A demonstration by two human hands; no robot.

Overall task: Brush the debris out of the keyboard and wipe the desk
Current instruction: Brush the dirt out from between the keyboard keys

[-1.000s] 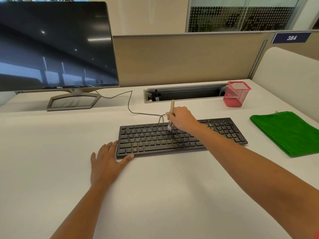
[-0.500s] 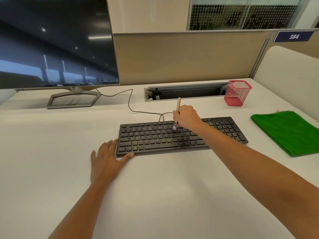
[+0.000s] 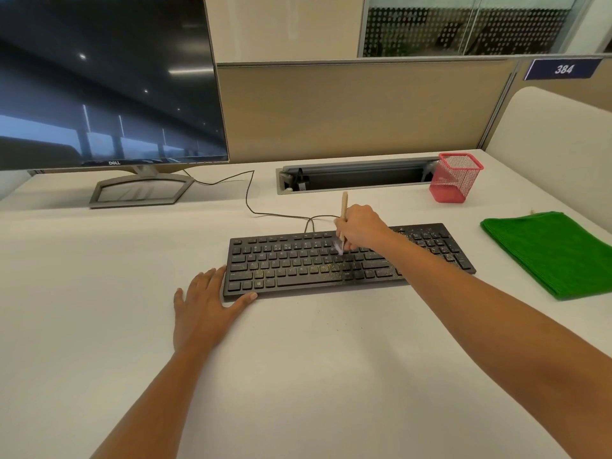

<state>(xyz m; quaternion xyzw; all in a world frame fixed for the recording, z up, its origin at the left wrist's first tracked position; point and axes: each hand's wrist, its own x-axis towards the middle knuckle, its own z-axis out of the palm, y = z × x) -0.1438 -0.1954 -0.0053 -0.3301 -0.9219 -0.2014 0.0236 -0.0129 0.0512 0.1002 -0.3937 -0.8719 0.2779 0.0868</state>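
A black keyboard lies across the middle of the white desk, with yellowish crumbs scattered over its lower middle keys and its number pad. My right hand grips a small wooden-handled brush, handle pointing up, its pale bristles touching the upper middle keys. My left hand lies flat on the desk, fingers and thumb resting against the keyboard's front left corner. A folded green cloth lies at the right edge.
A Dell monitor on a grey stand stands at the back left, its cable running to the keyboard. A cable slot and a red mesh pen cup sit at the back. Beige partitions close off the back and right.
My right hand and the brush have shifted a little to the right along the upper key rows. The left hand and keyboard have stayed in place.
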